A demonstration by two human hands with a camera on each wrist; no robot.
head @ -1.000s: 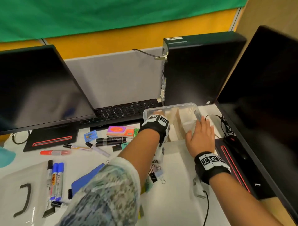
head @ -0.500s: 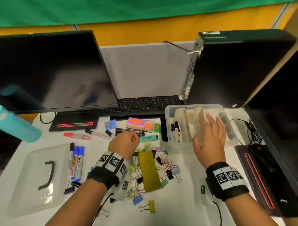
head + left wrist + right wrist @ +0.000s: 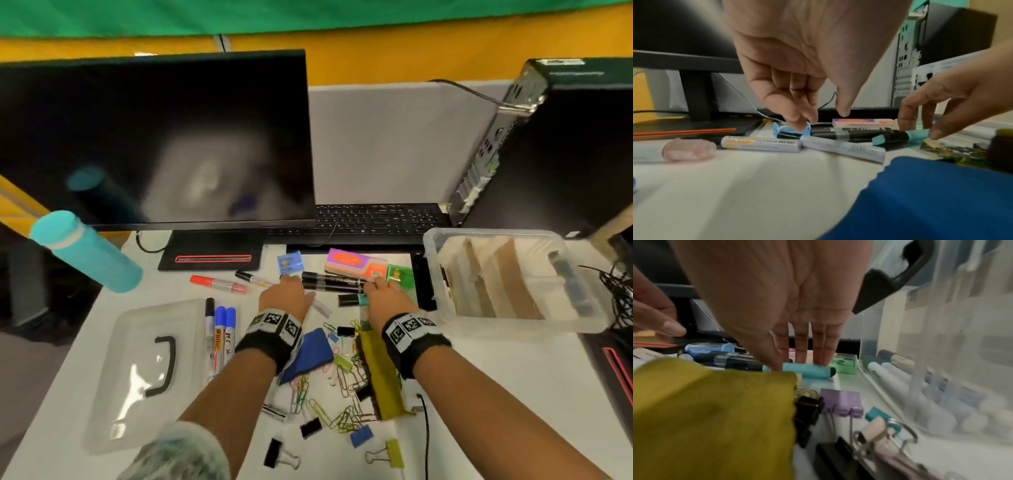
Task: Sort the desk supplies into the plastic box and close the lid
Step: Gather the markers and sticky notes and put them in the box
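Note:
The clear plastic box [image 3: 493, 233] stands open at the right, with cardboard dividers and a few markers inside. Its lid [image 3: 137, 370], with a black handle, lies flat at the left. My left hand [image 3: 291, 286] reaches forward with loose fingers; its fingertips [image 3: 797, 125] touch a small blue sharpener [image 3: 781, 129] beside two black markers [image 3: 329, 282]. My right hand [image 3: 797, 366] holds straight fingers over a teal highlighter [image 3: 807, 370] and touches it, the thumb at its near side. Neither hand grips anything.
A pack of sticky notes [image 3: 352, 265] and a green sharpener [image 3: 399, 274] lie behind the markers. Paper clips, binder clips, a yellow pouch [image 3: 380, 373] and a blue eraser [image 3: 311, 353] are under my wrists. Whiteboard markers [image 3: 221, 335], a teal bottle [image 3: 89, 253], monitor, keyboard and PC tower surround the area.
My left hand came out of the box, then moved forward to the blue sharpener. My right hand left the box and moved left onto the teal highlighter.

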